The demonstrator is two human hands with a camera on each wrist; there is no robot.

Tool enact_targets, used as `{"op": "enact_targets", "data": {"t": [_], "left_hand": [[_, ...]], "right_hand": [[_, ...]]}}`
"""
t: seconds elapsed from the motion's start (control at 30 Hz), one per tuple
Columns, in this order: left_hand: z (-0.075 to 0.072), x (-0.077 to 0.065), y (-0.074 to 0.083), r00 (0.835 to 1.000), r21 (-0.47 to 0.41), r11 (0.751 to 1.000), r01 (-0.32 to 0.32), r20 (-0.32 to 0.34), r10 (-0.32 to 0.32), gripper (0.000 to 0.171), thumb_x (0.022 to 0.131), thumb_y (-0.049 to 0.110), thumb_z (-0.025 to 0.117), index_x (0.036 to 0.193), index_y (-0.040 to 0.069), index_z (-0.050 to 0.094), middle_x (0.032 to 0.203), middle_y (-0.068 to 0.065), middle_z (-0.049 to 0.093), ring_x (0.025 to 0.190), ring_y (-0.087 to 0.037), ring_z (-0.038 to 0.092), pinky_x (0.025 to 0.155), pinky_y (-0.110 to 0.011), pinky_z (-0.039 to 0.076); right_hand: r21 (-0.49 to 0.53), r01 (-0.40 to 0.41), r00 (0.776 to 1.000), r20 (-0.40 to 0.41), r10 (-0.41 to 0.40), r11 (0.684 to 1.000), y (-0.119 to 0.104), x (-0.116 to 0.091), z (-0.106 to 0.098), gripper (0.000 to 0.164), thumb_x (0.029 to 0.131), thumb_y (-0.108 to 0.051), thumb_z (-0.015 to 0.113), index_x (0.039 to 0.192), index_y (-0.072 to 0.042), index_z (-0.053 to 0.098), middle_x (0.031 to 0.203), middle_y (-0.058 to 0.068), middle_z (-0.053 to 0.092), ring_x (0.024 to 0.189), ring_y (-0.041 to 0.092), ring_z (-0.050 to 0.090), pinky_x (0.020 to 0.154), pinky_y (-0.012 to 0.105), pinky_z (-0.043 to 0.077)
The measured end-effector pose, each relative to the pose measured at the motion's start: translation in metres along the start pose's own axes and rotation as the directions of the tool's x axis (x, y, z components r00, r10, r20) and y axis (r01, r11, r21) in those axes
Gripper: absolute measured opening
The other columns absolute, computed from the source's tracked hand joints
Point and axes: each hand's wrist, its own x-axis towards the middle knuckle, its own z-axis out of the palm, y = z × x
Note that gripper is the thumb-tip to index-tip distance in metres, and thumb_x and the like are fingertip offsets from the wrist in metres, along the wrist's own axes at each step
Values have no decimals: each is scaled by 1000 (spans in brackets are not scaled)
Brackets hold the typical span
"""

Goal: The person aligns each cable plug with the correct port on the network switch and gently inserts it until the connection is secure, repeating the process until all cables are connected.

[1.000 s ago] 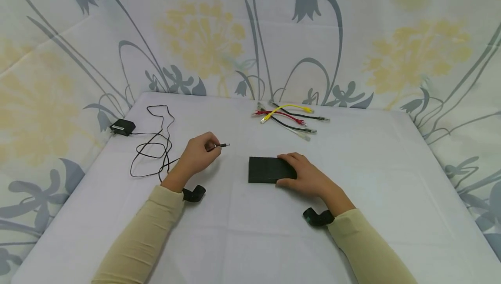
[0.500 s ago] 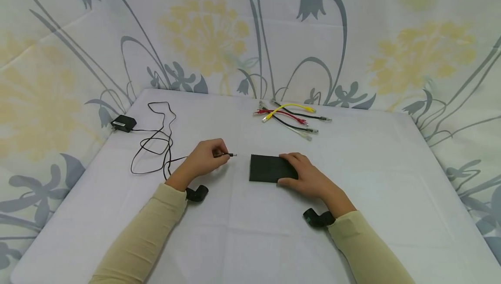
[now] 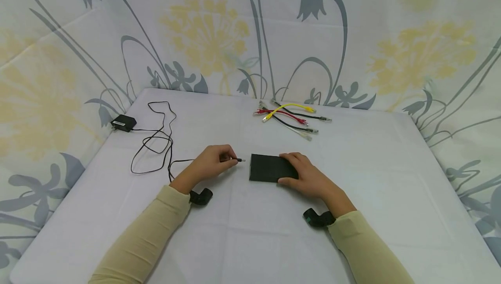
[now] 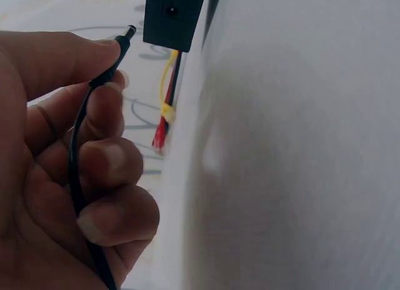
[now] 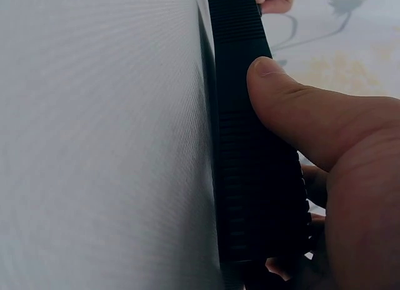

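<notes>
Barrel plug (image 3: 241, 160) pinched in your left hand (image 3: 212, 162), black box (image 3: 270, 168) held in your right hand (image 3: 307, 176)
You've got the plug close to the box's socket (image 4: 173, 10) but apart from it, your right hand grips the other end by its sides, the adapter (image 3: 123, 123) is way off left of your left-hand grip, and some short cables (image 3: 287, 113) lie beyond both

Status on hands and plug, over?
Left hand pinches plug. Plug not yet in socket of black box. Right hand grips black box. Nothing seen between plug and socket.
</notes>
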Motion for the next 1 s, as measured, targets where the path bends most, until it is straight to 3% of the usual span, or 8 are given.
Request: {"op": "enact_targets", "data": {"t": [0.43,1.0], "left_hand": [[8,3,3,999,66,998,-21,34,19,11,93,26,65,96,16,68,81,4,65,72,-9,54,67,-26,45],[15,1,7,1000,94,996,1,6,-2,10,93,25,66,94,17,70,82,5,69,72,-8,56,69,-26,45]], "right_hand": [[-3,-1,1000,0,1,1000,0,1,-1,74,89,-55,62,149,-21,36,146,10,39,137,31,36,109,56,34],[14,-18,1000,12,17,1000,1,0,0,74,89,-55,62,149,-22,36,147,9,38,137,30,35,110,56,33]]}}
